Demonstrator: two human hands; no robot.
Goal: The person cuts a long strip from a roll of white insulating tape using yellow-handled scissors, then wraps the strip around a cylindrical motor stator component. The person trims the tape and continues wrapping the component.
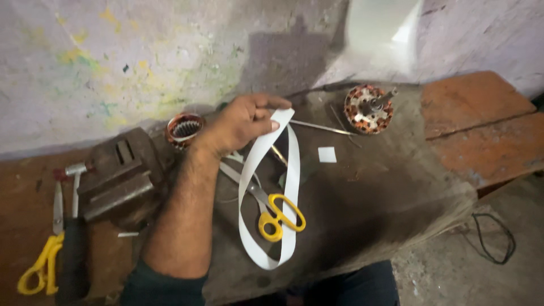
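OK, head view only. Left hand point(241, 122) reaches fwd over the workbench point(385, 187), fingers clenched on the top end of a long white strip point(266, 170), pinched betw thumb and fingers. Strip is folded into a narrow loop: both ends up at the hand, near the wall, bend hanging low toward the person at the bench's near edge. Long axis runs roughly far-to-near, tilted a bit to the right at top. Loop lies over yellow-handled scissors point(277, 215) on the bench, handles near the bend, blades pointing up-left under the forearm.

Right hand not in view.

Around: small white square piece point(327, 154) just right of the strip, apart from it. Motor stator w/ copper windings point(368, 109) further right by the wall, shaft sticking up-right. Smaller wound coil point(184, 127) just left of the hand. Metal vise point(122, 175) at left, hammer point(75, 226) beside it, 2nd pair of yellow-handled scissors point(45, 249) at far left. Thin metal rod point(320, 127) betw hand and stator.
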